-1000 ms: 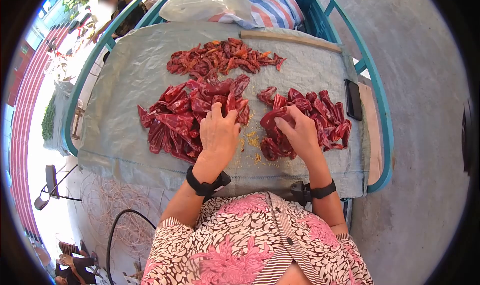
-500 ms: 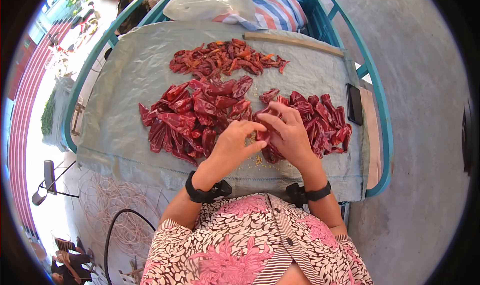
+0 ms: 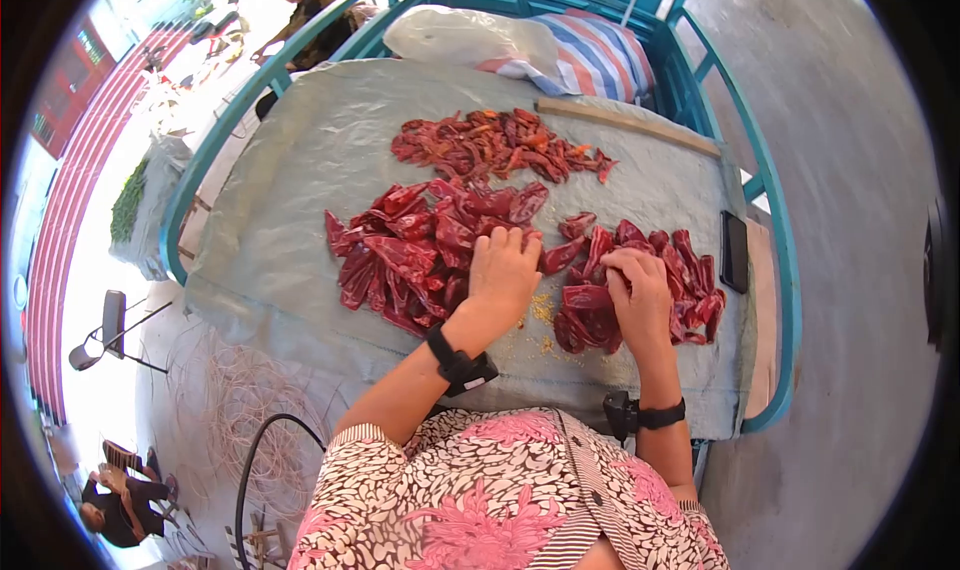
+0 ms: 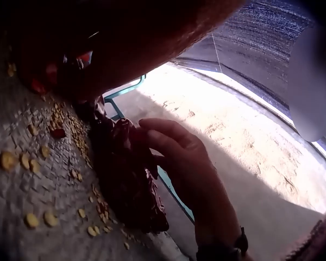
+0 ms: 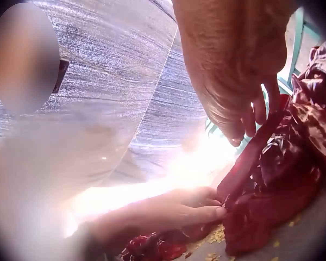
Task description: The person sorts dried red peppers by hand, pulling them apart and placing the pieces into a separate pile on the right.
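Shiny dried red peppers lie in a left pile [image 3: 400,255] and a right pile [image 3: 695,290] on a grey woven sheet [image 3: 300,150]. My left hand [image 3: 503,280] reaches over the right edge of the left pile, fingers extended and fingertips on the peppers; its thumb is hidden in the head view. My right hand [image 3: 645,295] is bent over the near left side of the right pile and pinches a dried red pepper [image 3: 598,253]. Under that hand lies a broad flattened pepper [image 3: 588,305]. Yellow seeds [image 3: 543,310] are scattered between the hands.
Farther back is a pile of smaller, wrinkled red peppers [image 3: 500,145]. A wooden strip [image 3: 630,125], a striped bag [image 3: 595,55] and a black phone [image 3: 734,250] lie around the sheet. Teal rails [image 3: 785,320] enclose the cart bed. A person [image 3: 310,15] is beyond the left rail.
Half a second ago both hands met around a pepper in the middle. Now they are apart, the left back at the left pile, the right over the right pile. The head view has shifted.
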Tool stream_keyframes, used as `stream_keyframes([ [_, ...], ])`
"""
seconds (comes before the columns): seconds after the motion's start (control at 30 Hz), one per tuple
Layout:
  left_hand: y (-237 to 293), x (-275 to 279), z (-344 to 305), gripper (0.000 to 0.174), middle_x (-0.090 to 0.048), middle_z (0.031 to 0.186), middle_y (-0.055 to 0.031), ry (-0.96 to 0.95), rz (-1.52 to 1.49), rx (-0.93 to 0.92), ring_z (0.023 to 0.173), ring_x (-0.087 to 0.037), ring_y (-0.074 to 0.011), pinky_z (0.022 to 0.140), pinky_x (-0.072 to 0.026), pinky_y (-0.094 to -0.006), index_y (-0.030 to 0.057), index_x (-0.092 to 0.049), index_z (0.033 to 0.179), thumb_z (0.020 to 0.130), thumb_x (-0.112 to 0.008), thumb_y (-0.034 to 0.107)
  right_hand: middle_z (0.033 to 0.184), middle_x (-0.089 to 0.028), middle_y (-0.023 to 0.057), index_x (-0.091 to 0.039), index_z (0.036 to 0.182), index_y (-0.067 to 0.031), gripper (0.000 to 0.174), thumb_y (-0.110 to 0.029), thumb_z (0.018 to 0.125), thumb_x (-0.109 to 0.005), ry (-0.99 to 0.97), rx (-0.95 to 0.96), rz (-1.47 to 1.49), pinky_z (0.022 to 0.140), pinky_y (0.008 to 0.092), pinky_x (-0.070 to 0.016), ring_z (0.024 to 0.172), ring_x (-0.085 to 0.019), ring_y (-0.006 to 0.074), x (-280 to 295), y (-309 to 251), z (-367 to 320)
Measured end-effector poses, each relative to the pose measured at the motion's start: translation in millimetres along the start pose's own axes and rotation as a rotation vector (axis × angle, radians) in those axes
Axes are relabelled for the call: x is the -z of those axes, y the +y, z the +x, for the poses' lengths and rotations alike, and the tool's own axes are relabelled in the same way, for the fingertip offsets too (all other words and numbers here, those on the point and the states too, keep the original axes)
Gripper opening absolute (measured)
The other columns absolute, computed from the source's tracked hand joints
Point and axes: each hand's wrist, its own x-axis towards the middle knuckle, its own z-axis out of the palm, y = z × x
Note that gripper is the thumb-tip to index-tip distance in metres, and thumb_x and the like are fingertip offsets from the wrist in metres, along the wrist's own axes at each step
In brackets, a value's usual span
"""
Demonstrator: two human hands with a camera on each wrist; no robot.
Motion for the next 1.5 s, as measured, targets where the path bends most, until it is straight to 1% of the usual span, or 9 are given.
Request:
stream_keyframes([
  [0.43, 0.1, -20.6, 16.2, 0.015, -0.06, 0.094, -0.0113, 0.089, -0.038, -0.007, 0.1, -0.058, -0.03, 0.083, -0.0446, -0.0423, 0.0114, -0.07, 0.095, 0.08, -0.071, 0.009, 0.108, -0.071, 0.0093, -0.075, 0.104, -0.008, 0.017, -0.003, 0.089, -0.069, -0.06, 0.013, 0.029, 0.093, 0.0417, -0.0516, 0.107, -0.062, 0.0316, -3.1, -6.6, -14.8],
  [0.63, 1.4, -20.8, 15.2, 0.014, -0.059, 0.091, -0.0119, 0.193, -0.15, -0.014, 0.09, -0.062, -0.0303, 0.079, -0.0471, -0.041, 0.0101, -0.067, 0.097, 0.084, -0.069, 0.006, 0.105, -0.071, 0.0103, -0.075, 0.104, -0.0077, 0.018, -0.001, 0.088, -0.069, -0.031, 0.018, 0.055, 0.093, 0.0419, -0.0514, 0.107, -0.062, 0.0325, -6.3, -10.4, -17.3],
  [0.73, 5.3, -7.3, 16.3, 0.014, -0.061, 0.094, -0.0121, 0.306, -0.271, 0.01, 0.09, -0.063, -0.0314, 0.079, -0.0486, -0.0425, 0.0096, -0.066, 0.1, 0.087, -0.069, 0.005, 0.115, -0.07, 0.0109, -0.07, 0.117, -0.006, 0.028, -0.001, 0.09, -0.068, 0.007, 0.093, 0.002, 0.092, 0.0394, -0.0524, 0.106, -0.064, 0.0293, -8.5, -4.5, -16.9],
  [0.83, 18.9, 21.8, 12.5, 0.015, -0.063, 0.098, -0.0122, 0.379, -0.56, -0.014, 0.091, -0.065, -0.0336, 0.078, -0.0516, -0.043, 0.0076, -0.066, 0.103, 0.089, -0.068, 0.001, 0.128, -0.065, 0.0118, -0.06, 0.134, -0.0035, 0.042, -0.001, 0.093, -0.067, 0.06, -0.22, 0.405, 0.09, 0.0353, -0.0534, 0.106, -0.064, 0.0229, -11.4, -17.9, -17.3],
  [0.93, 33.0, 30.4, 4.1, 0.019, -0.064, 0.1, -0.0127, 0.267, -0.959, 0.001, 0.091, -0.066, -0.0348, 0.077, -0.0537, -0.0417, 0.0062, -0.066, 0.107, 0.09, -0.067, -0.001, 0.138, -0.059, 0.0132, -0.051, 0.144, -0.0023, 0.052, -0.002, 0.094, -0.067, 0.042, -0.3, 0.65, 0.088, 0.0318, -0.0542, 0.107, -0.064, 0.0182, -2.1, -39.5, -7.5],
  [1.07, 41.8, 35.0, -5.2, 0.014, -0.063, 0.099, -0.0138, 0.179, -1.152, 0.029, 0.091, -0.066, -0.0329, 0.077, -0.0539, -0.0396, 0.0027, -0.065, 0.104, 0.091, -0.067, -0.001, 0.125, -0.065, 0.0079, -0.059, 0.135, -0.0009, 0.036, -0.001, 0.099, -0.063, -0.212, -0.376, 0.835, 0.08, 0.0273, -0.0555, 0.096, -0.066, 0.0124, -9.7, -15.0, -12.4],
  [1.23, 41.7, 36.5, -24.5, 0.013, -0.062, 0.096, -0.0105, 0.256, -0.804, 0.076, 0.094, -0.062, -0.0305, 0.081, -0.0497, -0.041, 0.0037, -0.067, 0.101, 0.089, -0.072, 0.006, 0.107, -0.064, 0.0043, -0.06, 0.133, -0.0013, 0.032, -0.004, 0.101, -0.061, 0.017, -0.401, 0.642, 0.075, 0.0239, -0.0532, 0.083, -0.061, 0.0089, -6.7, -15.6, -6.1],
  [1.33, 52.6, 24.2, -42.2, 0.018, -0.061, 0.092, -0.0059, 0.229, -0.526, 0.061, 0.091, -0.057, -0.0271, 0.079, -0.0443, -0.0403, 0.0082, -0.07, 0.102, 0.086, -0.075, 0.015, 0.106, -0.063, 0.0042, -0.059, 0.135, -0.0018, 0.035, -0.007, 0.1, -0.064, -0.025, -0.464, 0.563, 0.072, 0.0241, -0.0523, 0.083, -0.06, 0.0098, 7.6, -7.4, 0.9],
  [1.5, 64.0, 23.9, -62.7, 0.04, -0.06, 0.103, -0.0064, 0.004, -0.344, 0.03, 0.099, -0.054, -0.0264, 0.085, -0.0402, -0.0433, 0.0086, -0.07, 0.116, 0.084, -0.078, 0.031, 0.118, -0.063, 0.0115, -0.056, 0.139, -0.0036, 0.041, -0.008, 0.099, -0.065, 0.069, -0.381, 0.425, 0.089, 0.0321, -0.0517, 0.098, -0.062, 0.0172, 10.2, 2.4, 6.7],
])
